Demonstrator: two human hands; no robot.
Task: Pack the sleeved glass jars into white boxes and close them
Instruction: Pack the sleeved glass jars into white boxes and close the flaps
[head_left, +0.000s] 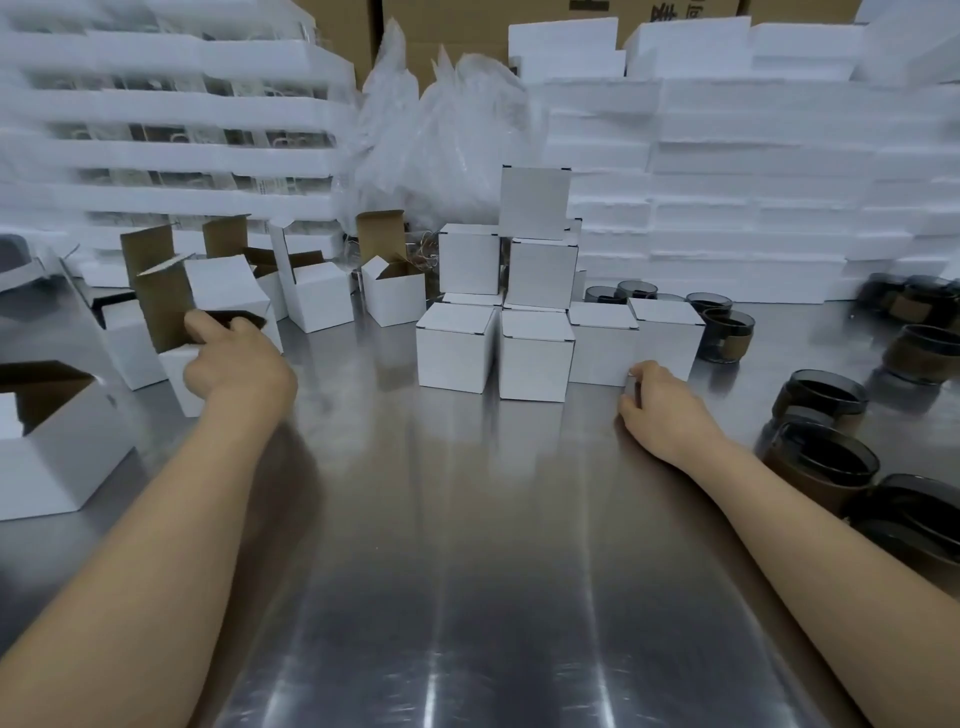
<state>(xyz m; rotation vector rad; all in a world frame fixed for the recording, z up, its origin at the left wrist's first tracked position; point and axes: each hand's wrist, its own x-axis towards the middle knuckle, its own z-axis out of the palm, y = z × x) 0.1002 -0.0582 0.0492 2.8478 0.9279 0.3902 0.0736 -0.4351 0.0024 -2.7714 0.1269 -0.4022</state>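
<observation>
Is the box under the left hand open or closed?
Open: the box the left hand grips has its brown-lined lid flap standing up.

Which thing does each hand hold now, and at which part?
The left hand grips an open white box at its front top edge, thumb over the rim. The right hand touches the lower corner of a closed white box; a true grip cannot be told.

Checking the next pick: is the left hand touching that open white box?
Touching. The head view shows the left hand with fingers curled over the rim of the open white box.
</observation>
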